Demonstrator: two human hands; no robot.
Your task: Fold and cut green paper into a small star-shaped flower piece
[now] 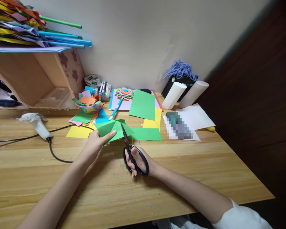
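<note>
My left hand (100,140) pinches a creased piece of green paper (109,129) above the table, thumb on top. My right hand (139,160) has its fingers through the black handles of a pair of scissors (127,140). The scissor blades point up and away from me and meet the green paper near its middle; whether they are cutting into it I cannot tell. Just behind the scissors lies a flat green paper strip (147,134). Yellow paper (77,131) lies behind my left hand.
A white glue gun (38,125) with a black cord is at the left. A bowl of paper scraps (89,108), markers (104,88), a layered paper flower (125,93) and a green sheet (143,104) stand or lie towards the wall. White rolls (175,95) and white paper (196,116) are at the right.
</note>
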